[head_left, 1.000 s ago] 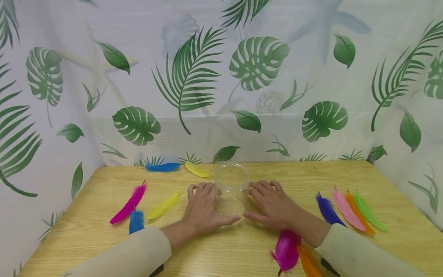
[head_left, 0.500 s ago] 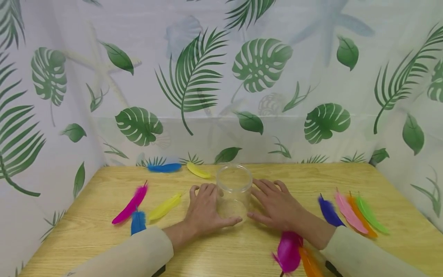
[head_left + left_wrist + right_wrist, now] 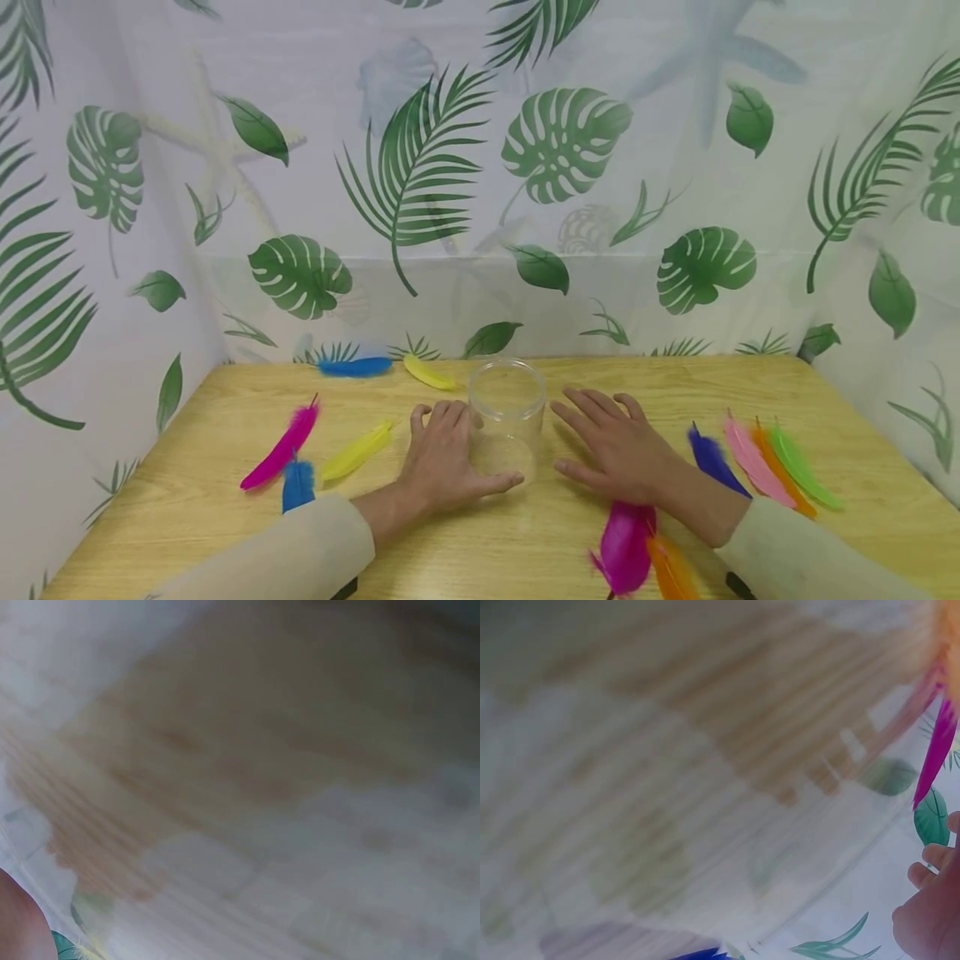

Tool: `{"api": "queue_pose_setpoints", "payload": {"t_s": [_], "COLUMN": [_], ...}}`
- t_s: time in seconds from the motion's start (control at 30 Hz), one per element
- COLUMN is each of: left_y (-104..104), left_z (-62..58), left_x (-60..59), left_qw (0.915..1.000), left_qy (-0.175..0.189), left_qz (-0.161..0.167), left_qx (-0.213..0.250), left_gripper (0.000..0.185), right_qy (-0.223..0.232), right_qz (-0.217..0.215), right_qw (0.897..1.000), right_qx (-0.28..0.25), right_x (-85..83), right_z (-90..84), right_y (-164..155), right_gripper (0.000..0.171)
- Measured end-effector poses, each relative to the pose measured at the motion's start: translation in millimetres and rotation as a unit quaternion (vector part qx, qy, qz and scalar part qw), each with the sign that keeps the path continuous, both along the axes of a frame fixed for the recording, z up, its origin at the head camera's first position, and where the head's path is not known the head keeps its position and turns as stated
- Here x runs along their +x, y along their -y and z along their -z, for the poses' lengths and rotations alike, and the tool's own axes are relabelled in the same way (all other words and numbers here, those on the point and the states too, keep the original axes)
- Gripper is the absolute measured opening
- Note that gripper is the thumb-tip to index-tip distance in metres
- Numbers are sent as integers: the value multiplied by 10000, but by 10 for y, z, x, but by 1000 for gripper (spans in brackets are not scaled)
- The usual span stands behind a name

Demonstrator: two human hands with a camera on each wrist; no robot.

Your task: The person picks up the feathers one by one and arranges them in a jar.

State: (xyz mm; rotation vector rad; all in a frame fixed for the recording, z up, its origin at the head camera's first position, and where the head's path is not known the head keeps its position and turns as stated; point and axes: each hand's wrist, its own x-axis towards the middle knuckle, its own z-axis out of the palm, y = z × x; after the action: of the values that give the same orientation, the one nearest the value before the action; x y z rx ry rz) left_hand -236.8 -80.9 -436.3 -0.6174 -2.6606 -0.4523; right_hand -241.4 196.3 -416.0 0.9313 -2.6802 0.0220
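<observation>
leaf-printed curtains wall in a pale wooden surface (image 3: 525, 550). a clear jar (image 3: 507, 417) stands upright at its middle. the left hand (image 3: 442, 458) lies flat against the jar's left side, fingers relaxed and loosely spread, thumb at its base. the right hand (image 3: 618, 450) lies flat just beside the jar, apart from it, fingers spread and holding nothing. to grip the jar well, both palms should likely close evenly on its wall. a magenta feather (image 3: 622, 546) under the right wrist could get swept aside. the wrist views are too blurred to help.
</observation>
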Motion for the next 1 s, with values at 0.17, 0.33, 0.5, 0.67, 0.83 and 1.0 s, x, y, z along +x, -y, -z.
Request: {"api": "queue_pose_setpoints", "payload": {"t_s": [0.17,0.33,0.5,0.67,0.83,1.0], "left_y": [12,16,20,29,27,21], "left_z": [-2,-3,9,16,7,-4], "left_x": [6,3,-2,-4,0,5], "left_qw": [10000,9999,10000,10000,9999,9999], "left_qy": [76,104,86,74,92,112], "left_qz": [21,40,44,31,50,39], "left_qx": [11,41,23,-6,8,-26], "left_gripper": [91,94,94,96,91,84], "right_qy": [-48,2,34,209,352,397], "right_qz": [89,225,218,311,377,477], "right_qw": [9999,9997,9998,9993,9986,9980], "right_qx": [76,92,-13,-82,-78,-80], "right_x": [2,-9,-15,-21,-14,-11], "right_z": [-4,-13,-6,-7,-19,-12], "right_y": [-50,-116,-203,-273,-339,-432], "right_gripper": [74,75,73,74,75,75]}}
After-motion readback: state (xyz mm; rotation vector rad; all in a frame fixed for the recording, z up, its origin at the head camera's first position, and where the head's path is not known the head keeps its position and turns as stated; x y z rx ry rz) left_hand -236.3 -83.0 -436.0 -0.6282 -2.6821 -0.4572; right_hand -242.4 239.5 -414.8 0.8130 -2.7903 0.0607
